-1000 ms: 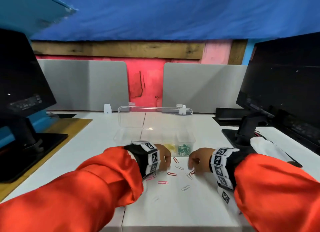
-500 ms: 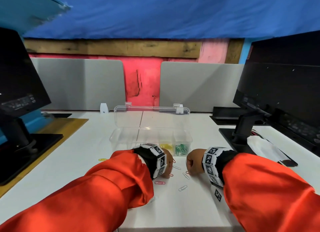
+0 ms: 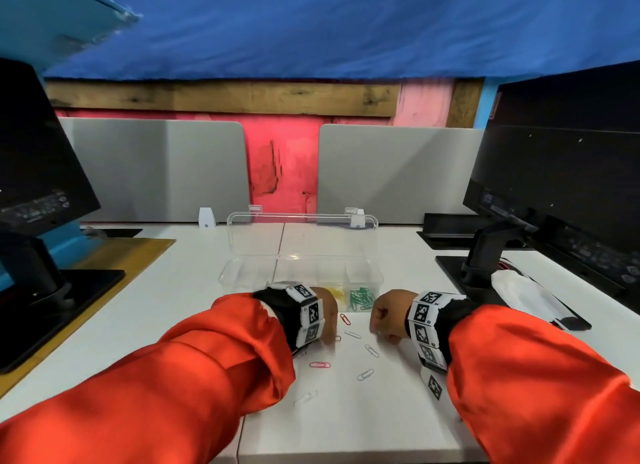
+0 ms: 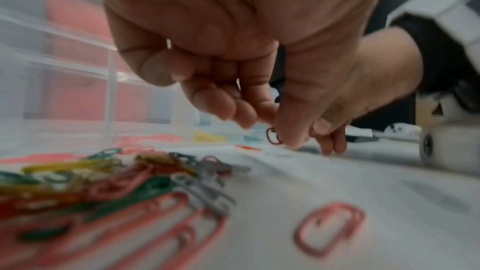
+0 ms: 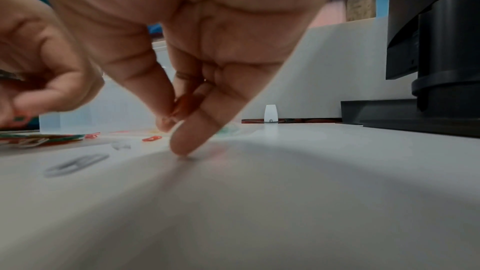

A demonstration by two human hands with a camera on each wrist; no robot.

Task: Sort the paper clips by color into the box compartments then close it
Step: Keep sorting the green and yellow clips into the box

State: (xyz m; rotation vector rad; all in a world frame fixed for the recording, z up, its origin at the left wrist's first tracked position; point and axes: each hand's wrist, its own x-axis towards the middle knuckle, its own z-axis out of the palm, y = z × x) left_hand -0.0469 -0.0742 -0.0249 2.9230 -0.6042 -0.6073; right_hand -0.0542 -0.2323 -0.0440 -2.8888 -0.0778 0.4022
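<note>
The clear compartment box (image 3: 242, 273) stands with its lid up; it holds yellow clips (image 3: 337, 295) and green clips (image 3: 362, 299). Both hands hover low over the white table just in front of it. My left hand (image 3: 327, 320) pinches a red clip (image 4: 272, 139) between thumb and forefinger, at table level. My right hand (image 3: 386, 316) is curled, and a red clip (image 5: 185, 103) shows between its thumb and forefinger while one fingertip touches the table. A mixed pile of clips (image 4: 103, 180) lies under my left wrist, hidden by the sleeve in the head view.
Loose clips lie between and below the hands: a red one (image 3: 345, 319), a pink one (image 3: 319, 364) and several white ones (image 3: 365, 374). Monitor stands (image 3: 485, 256) flank the table right and left. A white mask (image 3: 526, 294) lies at the right.
The red clip that lay beside my right hand is gone from the table and now sits between that hand's fingers. My left hand has closed on another red clip.
</note>
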